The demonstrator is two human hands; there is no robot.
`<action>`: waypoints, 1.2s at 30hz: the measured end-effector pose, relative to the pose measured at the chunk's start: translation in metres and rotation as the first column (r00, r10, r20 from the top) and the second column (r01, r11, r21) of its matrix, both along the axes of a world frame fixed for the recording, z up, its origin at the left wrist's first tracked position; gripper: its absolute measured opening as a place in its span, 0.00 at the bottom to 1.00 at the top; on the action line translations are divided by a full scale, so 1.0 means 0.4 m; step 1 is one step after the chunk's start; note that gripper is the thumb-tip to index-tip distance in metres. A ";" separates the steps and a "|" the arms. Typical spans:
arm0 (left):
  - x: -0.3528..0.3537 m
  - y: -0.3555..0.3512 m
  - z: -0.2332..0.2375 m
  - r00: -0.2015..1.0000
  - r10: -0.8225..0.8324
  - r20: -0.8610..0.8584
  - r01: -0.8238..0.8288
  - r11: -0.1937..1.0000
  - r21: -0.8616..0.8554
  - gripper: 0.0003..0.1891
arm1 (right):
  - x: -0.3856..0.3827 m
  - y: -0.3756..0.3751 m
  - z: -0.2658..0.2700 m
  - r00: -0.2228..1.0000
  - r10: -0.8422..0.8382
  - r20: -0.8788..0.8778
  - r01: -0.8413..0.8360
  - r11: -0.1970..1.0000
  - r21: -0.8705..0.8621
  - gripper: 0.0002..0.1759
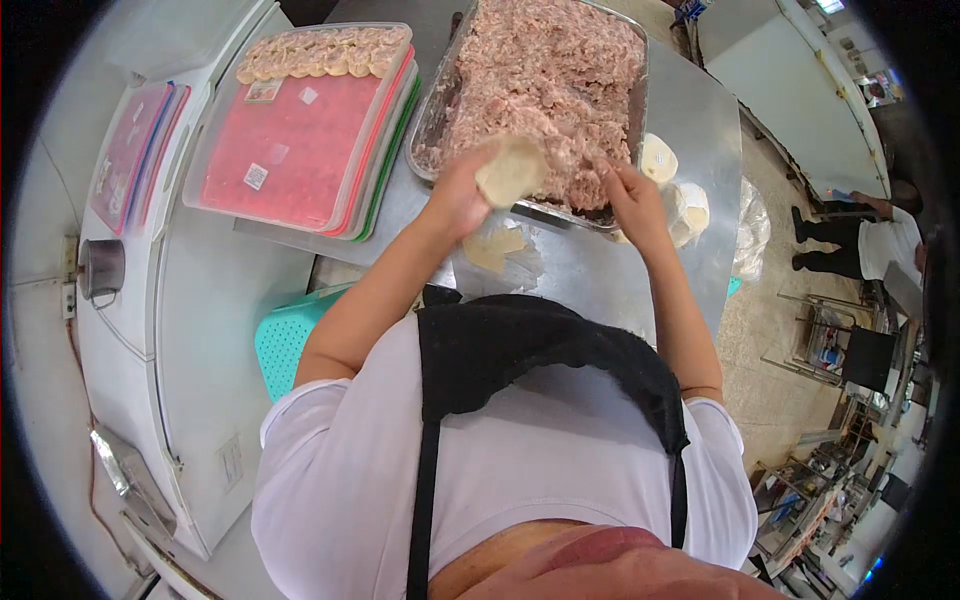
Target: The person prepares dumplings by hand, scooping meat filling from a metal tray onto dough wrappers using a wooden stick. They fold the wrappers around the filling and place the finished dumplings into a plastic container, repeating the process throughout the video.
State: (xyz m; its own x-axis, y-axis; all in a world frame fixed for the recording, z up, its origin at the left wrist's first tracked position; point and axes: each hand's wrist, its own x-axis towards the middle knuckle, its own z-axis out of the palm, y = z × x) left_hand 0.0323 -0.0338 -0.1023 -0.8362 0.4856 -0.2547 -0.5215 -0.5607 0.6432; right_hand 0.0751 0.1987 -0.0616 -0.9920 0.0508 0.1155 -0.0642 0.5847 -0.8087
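Note:
My left hand (pixel 463 196) is closed on a thin, round dumpling wrapper (pixel 511 172) at the near edge of a big metal tray (pixel 424 160). Pale pink ground meat (pixel 550 80) is heaped in that tray. Over the tray's near right corner, my right hand (pixel 637 206) has its fingers pinched together against the meat; whatever they grip is hidden. Stacks of round wrappers (pixel 690 212) lie on the table to the right of my right hand. Below my left hand, a flat pale piece of dough (pixel 492 248) rests on the metal table (pixel 590 268).
Left of the tray, stacked plastic containers (pixel 280 160) carry a row of filled dumplings (pixel 320 52) at the far end. A white freezer (pixel 225 370) and a turquoise basket (pixel 283 345) stand at left. Another person (pixel 880 245) is far off at right, near metal racks (pixel 825 345).

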 end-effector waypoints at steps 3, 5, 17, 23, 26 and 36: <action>-0.069 0.056 0.092 0.964 0.185 0.192 -0.237 0.924 0.300 0.22 | -0.028 -0.035 0.021 0.979 0.062 -0.193 -0.059 0.998 0.022 0.15; -0.090 0.077 0.142 0.963 0.212 0.164 -0.259 0.895 0.364 0.32 | -0.032 -0.057 0.009 0.981 0.095 -0.172 -0.071 0.987 0.142 0.16; -0.146 0.081 0.098 0.960 0.160 0.232 -0.234 0.911 0.340 0.46 | -0.009 -0.022 0.064 0.973 0.209 -0.100 -0.099 0.764 0.637 0.14; -0.155 0.074 0.103 0.964 0.181 0.196 -0.219 0.957 0.192 0.39 | -0.003 -0.051 0.195 0.987 0.158 -0.008 -0.106 0.699 0.707 0.14; -0.150 0.098 0.121 0.914 0.298 0.275 -0.358 0.912 0.201 0.34 | -0.027 -0.012 0.166 0.966 0.247 -0.071 -0.143 0.746 0.650 0.15; -0.096 0.100 0.219 0.611 -0.206 -0.764 -0.289 0.841 -0.457 0.37 | 0.001 0.150 0.250 0.909 0.283 0.305 -0.314 0.947 0.059 0.17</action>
State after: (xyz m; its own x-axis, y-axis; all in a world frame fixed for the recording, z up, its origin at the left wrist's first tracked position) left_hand -0.0063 0.0062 -0.0148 -0.8388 0.4534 0.3015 0.3174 -0.0427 0.9473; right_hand 0.0756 0.2586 0.0382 -0.9496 -0.2497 -0.1895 -0.0223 0.6569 -0.7537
